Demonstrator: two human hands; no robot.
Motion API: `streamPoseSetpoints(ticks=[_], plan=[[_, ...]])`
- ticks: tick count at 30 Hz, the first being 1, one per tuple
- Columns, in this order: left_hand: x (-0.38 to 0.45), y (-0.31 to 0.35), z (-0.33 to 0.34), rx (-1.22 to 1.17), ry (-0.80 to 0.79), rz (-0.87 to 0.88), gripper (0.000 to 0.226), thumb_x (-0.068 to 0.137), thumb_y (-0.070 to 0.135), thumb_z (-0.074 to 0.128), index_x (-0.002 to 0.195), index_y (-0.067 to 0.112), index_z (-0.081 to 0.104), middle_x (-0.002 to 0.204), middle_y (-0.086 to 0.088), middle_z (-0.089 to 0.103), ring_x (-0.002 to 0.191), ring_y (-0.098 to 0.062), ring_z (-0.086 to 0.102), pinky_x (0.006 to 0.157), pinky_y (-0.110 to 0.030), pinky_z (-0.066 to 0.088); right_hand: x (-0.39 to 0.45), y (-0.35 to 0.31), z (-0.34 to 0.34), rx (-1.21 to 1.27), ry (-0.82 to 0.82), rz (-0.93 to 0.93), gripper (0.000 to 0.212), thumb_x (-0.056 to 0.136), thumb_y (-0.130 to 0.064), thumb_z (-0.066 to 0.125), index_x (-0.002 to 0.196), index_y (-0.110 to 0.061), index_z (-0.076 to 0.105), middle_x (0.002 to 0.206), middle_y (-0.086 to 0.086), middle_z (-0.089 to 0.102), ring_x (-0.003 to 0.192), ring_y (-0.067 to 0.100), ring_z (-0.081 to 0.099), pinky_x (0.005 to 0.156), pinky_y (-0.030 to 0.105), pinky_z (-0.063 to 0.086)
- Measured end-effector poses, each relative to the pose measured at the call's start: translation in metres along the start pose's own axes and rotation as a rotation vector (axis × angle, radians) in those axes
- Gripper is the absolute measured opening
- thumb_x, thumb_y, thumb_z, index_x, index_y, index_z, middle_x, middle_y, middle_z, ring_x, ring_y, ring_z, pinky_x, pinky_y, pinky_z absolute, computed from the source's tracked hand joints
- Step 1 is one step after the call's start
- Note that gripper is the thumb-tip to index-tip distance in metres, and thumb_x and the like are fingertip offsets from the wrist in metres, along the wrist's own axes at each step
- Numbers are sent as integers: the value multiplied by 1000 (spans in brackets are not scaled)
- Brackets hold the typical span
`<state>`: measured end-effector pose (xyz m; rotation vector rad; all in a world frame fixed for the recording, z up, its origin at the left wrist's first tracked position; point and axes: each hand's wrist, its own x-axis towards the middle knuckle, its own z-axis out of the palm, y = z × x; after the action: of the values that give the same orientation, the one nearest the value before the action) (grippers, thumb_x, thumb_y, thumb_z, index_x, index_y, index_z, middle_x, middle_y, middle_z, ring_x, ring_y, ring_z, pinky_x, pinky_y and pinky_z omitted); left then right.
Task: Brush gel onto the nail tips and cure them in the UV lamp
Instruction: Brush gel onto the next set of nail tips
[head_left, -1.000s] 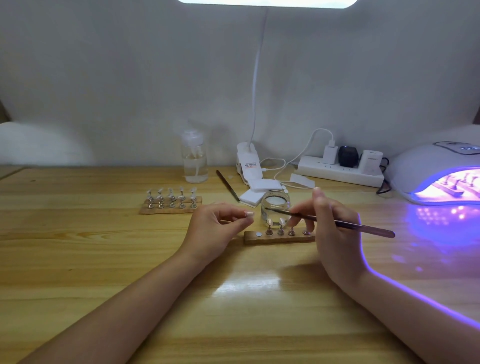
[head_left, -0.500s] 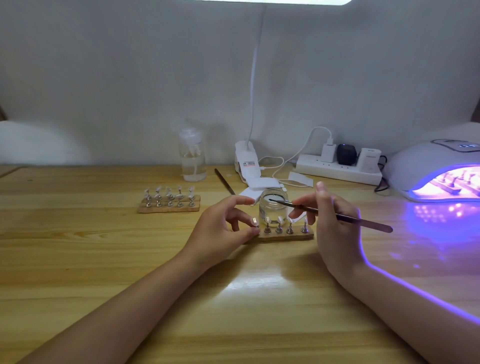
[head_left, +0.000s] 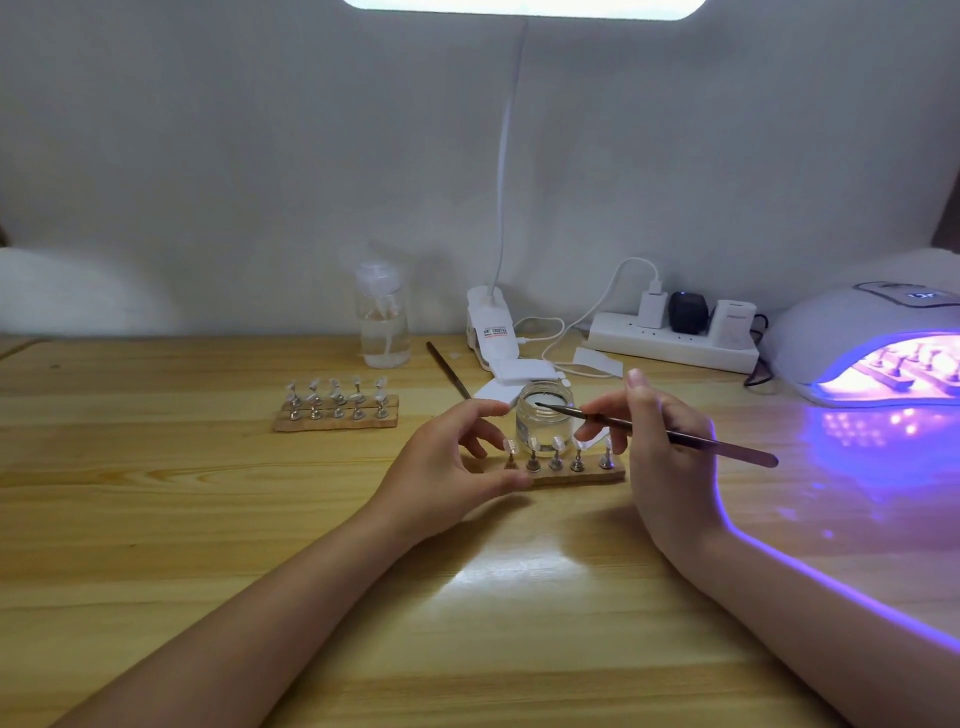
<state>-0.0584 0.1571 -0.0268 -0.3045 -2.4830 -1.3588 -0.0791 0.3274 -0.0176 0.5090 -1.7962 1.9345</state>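
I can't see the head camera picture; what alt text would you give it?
A person's right hand holds a thin brush with its tip over a small glass jar, while the left hand grips a wooden strip of nail tips on a wooden table. A UV lamp glows purple at right.

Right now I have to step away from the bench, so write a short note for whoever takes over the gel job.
Left hand: steadies the near strip at its left end, thumb under the edge, fingers curled by the first stand.
Right hand: holds the brush, its tip over the open glass jar.
Near strip: five nail tips on stands, just in front of the jar.
Second holder, with more tips, lies untouched to the left.
UV lamp at right is lit, with a strip already inside.
Done: one batch is in the lamp.
Left: brush the near strip, cure it, then the left holder.
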Motion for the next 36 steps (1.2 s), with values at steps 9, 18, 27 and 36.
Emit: streamPoseSetpoints(ticks=[9, 18, 27, 36], plan=[[4, 2, -11, 85, -124, -22, 42, 69, 19, 78, 94, 42, 53, 80, 13, 60, 75, 5, 57, 74, -16, 47, 2, 3, -3, 15, 22, -8, 43, 98, -15, 40, 63, -16, 66, 54, 1, 65, 48, 6, 45, 54, 13, 40], [9, 3, -6, 46, -58, -50, 16, 70, 26, 76, 75, 34, 63, 78, 9, 63, 70, -3, 53, 71, -21, 47, 16, 0, -9, -71, 0, 8, 25, 88, -15, 59, 64, -17, 65, 57, -8, 66, 63, -2, 61, 70, 5, 42], [9, 4, 0, 90, -55, -7, 23, 74, 16, 74, 66, 30, 58, 67, 9, 58, 64, -5, 50, 68, -23, 44, 60, -8, -11, -263, -167, 178, 32, 85, -38, 61, 67, -16, 48, 57, 3, 68, 38, -2, 44, 47, 13, 34], [4, 8, 0, 158, -32, 30, 26, 75, 20, 72, 64, 34, 54, 63, 12, 56, 66, -9, 54, 77, -33, 46, 85, -11, 7, -648, -270, -12, 41, 83, -44, 63, 53, -18, 51, 40, -3, 57, 45, 2, 55, 60, 26, 44]])
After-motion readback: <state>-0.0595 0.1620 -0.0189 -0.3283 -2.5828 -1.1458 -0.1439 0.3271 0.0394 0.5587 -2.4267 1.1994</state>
